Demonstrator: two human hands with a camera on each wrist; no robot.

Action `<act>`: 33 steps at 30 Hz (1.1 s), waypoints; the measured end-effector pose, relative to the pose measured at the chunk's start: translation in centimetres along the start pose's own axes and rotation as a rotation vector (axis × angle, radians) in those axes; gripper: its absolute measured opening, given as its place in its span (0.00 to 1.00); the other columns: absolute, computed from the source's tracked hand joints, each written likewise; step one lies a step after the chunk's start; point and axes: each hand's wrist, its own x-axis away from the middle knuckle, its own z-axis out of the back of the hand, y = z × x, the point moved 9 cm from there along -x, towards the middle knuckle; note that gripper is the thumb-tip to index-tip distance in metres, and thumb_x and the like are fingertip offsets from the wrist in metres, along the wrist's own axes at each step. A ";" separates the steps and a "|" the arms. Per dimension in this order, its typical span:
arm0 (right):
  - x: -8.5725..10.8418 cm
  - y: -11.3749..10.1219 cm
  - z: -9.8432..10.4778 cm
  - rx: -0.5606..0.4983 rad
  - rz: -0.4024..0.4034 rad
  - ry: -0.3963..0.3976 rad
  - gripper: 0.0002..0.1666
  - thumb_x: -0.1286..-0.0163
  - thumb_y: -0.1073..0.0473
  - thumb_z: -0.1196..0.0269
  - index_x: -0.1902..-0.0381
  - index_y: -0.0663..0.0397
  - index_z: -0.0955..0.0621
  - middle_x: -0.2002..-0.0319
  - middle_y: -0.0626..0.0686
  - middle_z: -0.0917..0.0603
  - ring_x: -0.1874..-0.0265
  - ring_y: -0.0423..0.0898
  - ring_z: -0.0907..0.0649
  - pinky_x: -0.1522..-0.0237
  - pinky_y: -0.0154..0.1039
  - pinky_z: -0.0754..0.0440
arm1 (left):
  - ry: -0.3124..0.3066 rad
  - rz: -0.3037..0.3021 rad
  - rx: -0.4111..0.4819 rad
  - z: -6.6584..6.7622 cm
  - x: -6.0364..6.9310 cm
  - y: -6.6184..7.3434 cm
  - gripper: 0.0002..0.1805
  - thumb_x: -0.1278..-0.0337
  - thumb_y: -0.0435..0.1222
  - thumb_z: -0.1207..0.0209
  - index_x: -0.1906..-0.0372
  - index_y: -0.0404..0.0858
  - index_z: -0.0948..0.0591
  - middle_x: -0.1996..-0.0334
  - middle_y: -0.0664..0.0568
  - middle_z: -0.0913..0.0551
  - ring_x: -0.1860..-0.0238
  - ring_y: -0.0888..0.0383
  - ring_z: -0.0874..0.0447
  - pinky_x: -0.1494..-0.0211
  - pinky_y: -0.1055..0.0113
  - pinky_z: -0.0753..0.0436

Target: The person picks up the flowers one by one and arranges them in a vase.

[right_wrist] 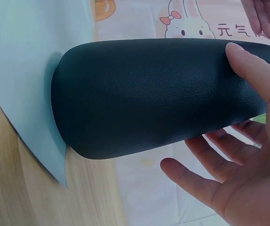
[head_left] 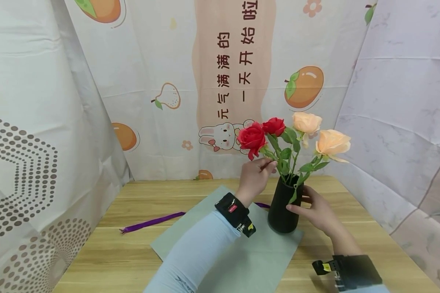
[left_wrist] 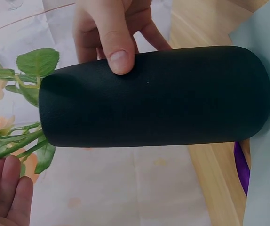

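A black vase (head_left: 283,207) stands upright on a sheet of grey-green paper (head_left: 238,264), right of centre in the head view. Out of its mouth rise two red roses, the nearer one (head_left: 251,138) leaning left, and two peach roses (head_left: 333,143) on the right. My left hand (head_left: 254,179) pinches the green stem below the nearer red rose, above the vase's rim. From the right, my right hand (head_left: 319,207) grips the upper part of the vase, thumb in front and fingers behind. The right wrist view shows that thumb (right_wrist: 252,66) against the black wall.
A purple ribbon (head_left: 152,222) lies across the wooden table (head_left: 106,252), partly under the paper. White printed cloth (head_left: 161,49) hangs behind the table, and more cloth hangs at the left and right sides. Black camera straps (head_left: 234,211) wrap both wrists.
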 end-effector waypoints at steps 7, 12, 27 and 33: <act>0.0 0.2 0.0 0.003 -0.002 -0.005 0.56 0.34 0.40 0.29 0.24 0.65 0.41 0.33 0.71 0.31 0.37 0.74 0.27 0.48 0.64 0.20 | -0.029 0.028 -0.007 -0.6 0.3 -0.5 0.12 0.28 0.41 0.39 0.54 0.38 0.10 0.71 0.55 0.11 0.68 0.69 0.15 0.64 0.73 0.23; -0.1 0.2 0.1 -0.001 0.000 -0.004 0.56 0.34 0.39 0.29 0.24 0.65 0.41 0.33 0.71 0.31 0.37 0.74 0.27 0.48 0.64 0.19 | -0.069 0.056 -0.044 -1.3 0.4 -0.8 0.11 0.27 0.41 0.40 0.56 0.40 0.10 0.70 0.55 0.11 0.68 0.70 0.16 0.63 0.73 0.22; 0.0 0.3 0.1 -0.010 -0.001 -0.005 0.55 0.35 0.40 0.29 0.24 0.65 0.40 0.33 0.71 0.30 0.38 0.74 0.27 0.50 0.62 0.18 | -0.126 -0.098 -0.333 -3.0 0.8 0.3 0.09 0.28 0.42 0.39 0.61 0.43 0.13 0.83 0.59 0.30 0.78 0.64 0.32 0.75 0.77 0.35; -0.1 0.2 0.1 -0.003 0.003 -0.003 0.55 0.35 0.40 0.28 0.24 0.65 0.40 0.33 0.70 0.29 0.38 0.73 0.26 0.50 0.62 0.18 | -0.123 -0.174 -0.407 -3.3 0.9 1.0 0.07 0.30 0.41 0.37 0.63 0.44 0.15 0.79 0.61 0.25 0.72 0.65 0.27 0.68 0.79 0.32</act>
